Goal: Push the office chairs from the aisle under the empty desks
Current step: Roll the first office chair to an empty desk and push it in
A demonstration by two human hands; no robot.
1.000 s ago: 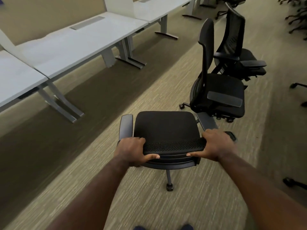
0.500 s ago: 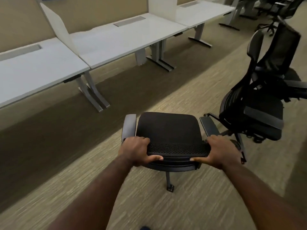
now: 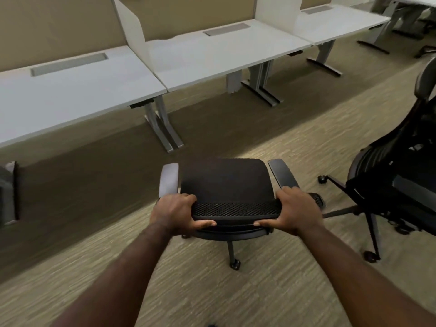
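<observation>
While your left hand and right hand clamp the backrest of the black office chair, it stands in the aisle facing an empty table; next, roll it forward underneath.

Even soft indoor light, dim shadow under the desks, blurred bowed edges, mild smear

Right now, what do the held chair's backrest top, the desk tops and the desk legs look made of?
Backrest top: black mesh, visibly perforated, on a smooth, likely plastic frame. Desk tops: pale grey, matte, probably laminate. Desk legs: grey metal, faint sheen, flat feet.
</observation>
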